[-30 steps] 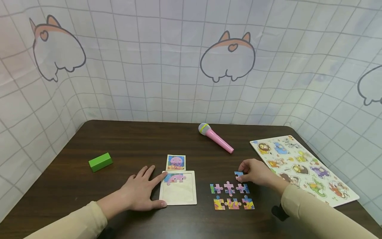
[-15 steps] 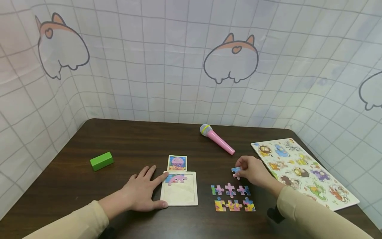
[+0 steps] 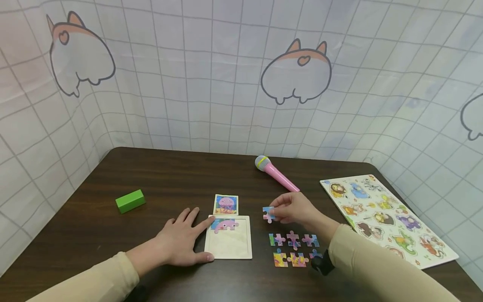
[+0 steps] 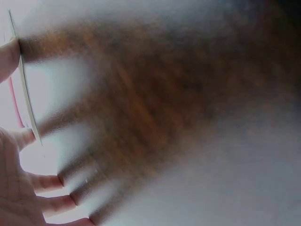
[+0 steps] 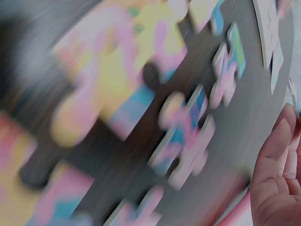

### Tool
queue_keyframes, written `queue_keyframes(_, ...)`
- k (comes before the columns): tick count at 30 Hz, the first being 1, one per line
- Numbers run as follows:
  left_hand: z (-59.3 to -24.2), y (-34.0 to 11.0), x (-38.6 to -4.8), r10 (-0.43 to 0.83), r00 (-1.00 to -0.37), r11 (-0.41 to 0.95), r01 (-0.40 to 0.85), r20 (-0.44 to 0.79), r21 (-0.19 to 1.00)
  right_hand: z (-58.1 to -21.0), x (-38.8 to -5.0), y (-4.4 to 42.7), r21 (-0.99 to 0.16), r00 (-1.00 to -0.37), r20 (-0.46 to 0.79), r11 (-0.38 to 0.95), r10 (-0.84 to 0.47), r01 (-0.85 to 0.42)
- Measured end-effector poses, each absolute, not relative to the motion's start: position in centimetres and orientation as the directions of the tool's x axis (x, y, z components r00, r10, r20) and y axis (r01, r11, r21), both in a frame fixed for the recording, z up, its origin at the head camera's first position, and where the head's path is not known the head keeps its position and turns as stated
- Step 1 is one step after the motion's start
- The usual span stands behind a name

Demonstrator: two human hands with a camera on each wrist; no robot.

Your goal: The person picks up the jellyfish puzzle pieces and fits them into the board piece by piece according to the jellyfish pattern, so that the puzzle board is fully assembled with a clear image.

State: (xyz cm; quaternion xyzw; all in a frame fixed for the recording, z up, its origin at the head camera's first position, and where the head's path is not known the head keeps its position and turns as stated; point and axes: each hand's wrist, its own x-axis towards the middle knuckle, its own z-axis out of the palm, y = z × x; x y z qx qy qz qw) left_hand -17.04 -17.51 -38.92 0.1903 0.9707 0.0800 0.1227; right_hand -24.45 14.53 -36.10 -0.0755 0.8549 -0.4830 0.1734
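A white puzzle frame (image 3: 228, 248) holds joined pink and blue pieces (image 3: 224, 225) along its top left. My left hand (image 3: 182, 241) lies spread beside it, with thumb and index fingertip on its left edge; the left wrist view shows those fingers at the thin board edge (image 4: 29, 101). A jellyfish picture card (image 3: 226, 204) touches the frame's top. Between thumb and fingers my right hand (image 3: 296, 209) pinches a blue and pink piece (image 3: 268, 214), right of the card. Two rows of loose pieces (image 3: 293, 240) lie below that hand, large in the right wrist view (image 5: 186, 136).
A pink toy microphone (image 3: 278, 175) lies behind my right hand. The animal picture board (image 3: 385, 218) is at the right of the dark table (image 3: 170, 176), and a green block (image 3: 130, 201) at the left. My right sleeve partly covers the lower-right piece.
My right hand has moved left with the pinched piece, from above the loose rows toward the frame. The left hand stays at the frame's edge.
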Motion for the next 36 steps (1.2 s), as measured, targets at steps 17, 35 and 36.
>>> queue_keyframes(17, -38.8, -17.5, -17.1, 0.389, -0.896, 0.915, 0.348, -0.213, 0.206, -37.5, -24.2, 7.6, -0.777, -0.895, -0.346, 0.621, -0.284, 0.103)
queue_keyframes(35, -38.7, -17.4, -17.1, 0.380, -0.899, 0.919, 0.339, -0.218, 0.203, -36.7, -24.5, 6.2, -0.664, -0.914, -0.318, 0.747, -0.252, 0.024)
queue_keyframes(36, -38.7, -17.4, -17.0, 0.379, -0.899, 0.919, 0.338, -0.219, 0.204, -36.7, -24.4, 6.2, -0.659, -0.916, -0.313, 0.752, -0.252, 0.018)
